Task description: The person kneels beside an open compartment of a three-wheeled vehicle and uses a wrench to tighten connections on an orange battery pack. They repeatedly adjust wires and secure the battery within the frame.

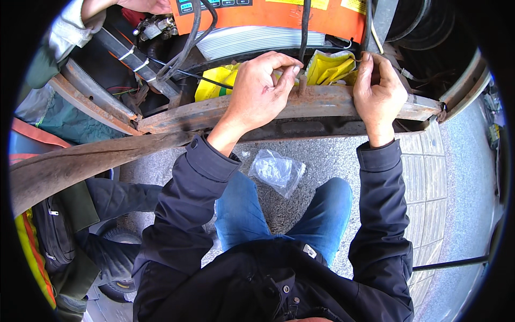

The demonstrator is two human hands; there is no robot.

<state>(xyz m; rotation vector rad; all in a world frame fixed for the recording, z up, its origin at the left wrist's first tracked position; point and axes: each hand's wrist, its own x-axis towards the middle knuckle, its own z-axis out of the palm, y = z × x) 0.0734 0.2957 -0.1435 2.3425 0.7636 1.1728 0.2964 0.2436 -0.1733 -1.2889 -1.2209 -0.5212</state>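
My left hand [256, 94] is over a rusty metal beam [327, 103], thumb and fingers pinched together beside a hanging black cable [305, 32]. What the pinch holds, if anything, is too small to make out. My right hand [380, 90] rests against the beam further right, its thumb and index finger also closed in a pinch; their contents cannot be made out. Between the hands, crumpled yellow plastic [328, 68] lies behind the beam. More yellow plastic [210, 85] shows left of my left hand. Beyond stands an orange box [257, 17] with labels.
A co-worker's hand [146, 5] reaches in at the top left. Another person's dark trouser leg [123, 194] is at the left, below a wooden pole [80, 161]. A clear plastic bag [276, 170] lies on the ground. Grey cables [189, 48] hang by the orange box.
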